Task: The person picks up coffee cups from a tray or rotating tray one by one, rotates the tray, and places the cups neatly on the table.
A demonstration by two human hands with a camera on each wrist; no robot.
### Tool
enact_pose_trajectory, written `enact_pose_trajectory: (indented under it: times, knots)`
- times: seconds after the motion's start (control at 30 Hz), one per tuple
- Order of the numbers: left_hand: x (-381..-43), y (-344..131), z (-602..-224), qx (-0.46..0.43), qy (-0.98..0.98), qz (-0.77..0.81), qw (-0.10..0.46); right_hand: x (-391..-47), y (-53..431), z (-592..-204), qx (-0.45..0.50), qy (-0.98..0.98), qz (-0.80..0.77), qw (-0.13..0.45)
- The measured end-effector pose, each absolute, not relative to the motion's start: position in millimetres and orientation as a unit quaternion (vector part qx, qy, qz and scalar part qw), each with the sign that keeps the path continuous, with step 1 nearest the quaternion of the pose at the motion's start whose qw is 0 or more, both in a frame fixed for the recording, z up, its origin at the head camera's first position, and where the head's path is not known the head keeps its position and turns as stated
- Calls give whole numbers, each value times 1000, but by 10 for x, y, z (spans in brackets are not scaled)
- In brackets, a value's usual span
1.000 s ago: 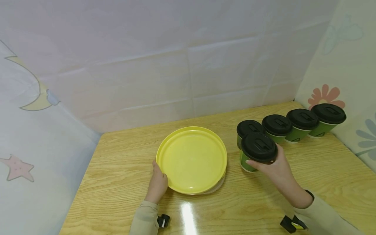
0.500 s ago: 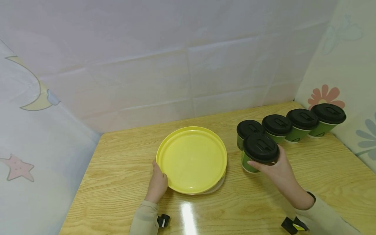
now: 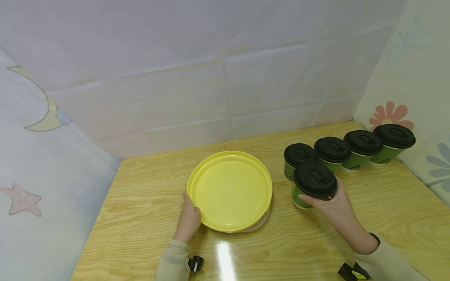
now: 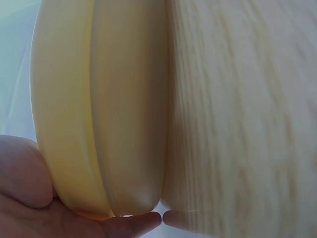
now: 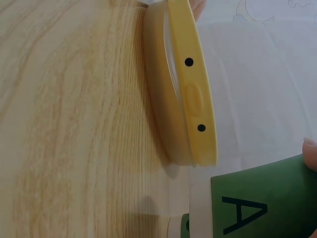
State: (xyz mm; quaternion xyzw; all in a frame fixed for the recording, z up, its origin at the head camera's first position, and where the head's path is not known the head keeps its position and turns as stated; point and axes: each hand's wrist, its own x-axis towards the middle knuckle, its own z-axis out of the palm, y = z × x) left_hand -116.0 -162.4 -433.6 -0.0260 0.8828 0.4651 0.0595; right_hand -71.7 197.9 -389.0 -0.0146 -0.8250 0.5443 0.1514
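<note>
My right hand [image 3: 335, 207] grips a green paper cup [image 3: 300, 198] with a black lid [image 3: 315, 179], thumb on the near side. The right wrist view shows a black letter A on the cup wall [image 5: 262, 203]. My left hand [image 3: 188, 218] rests against the left side of a round container with a yellow lid [image 3: 230, 191]. Seen from the left wrist, a straight finger [image 4: 129, 224] lies along the container's pale side [image 4: 131, 99]. Two black dots and an oval bump mark the lid's edge [image 5: 194, 94] in the right wrist view.
Behind the held cup stands another lidded cup [image 3: 289, 171]. To its right, three more cups [image 3: 351, 162] run in a slanting row toward the right wall [image 3: 422, 78]. The wooden table [image 3: 147, 195] meets a pale cloth backdrop [image 3: 168, 97] at the back.
My right hand has shifted slightly right and toward me with the cup, uncovering more of the cup behind. The left hand and container have not moved.
</note>
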Motion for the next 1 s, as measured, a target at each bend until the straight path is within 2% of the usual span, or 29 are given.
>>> enact_pose_trajectory:
  times: [0.8, 1.0]
  knots:
    - [-1163, -1627, -4355, -28, 877, 474, 66, -709, 2054, -4011, 12, -801, 572, 175]
    - [-1166, -1625, -4351, -24, 878, 474, 64, -707, 2074, -4005, 11, -798, 580, 166]
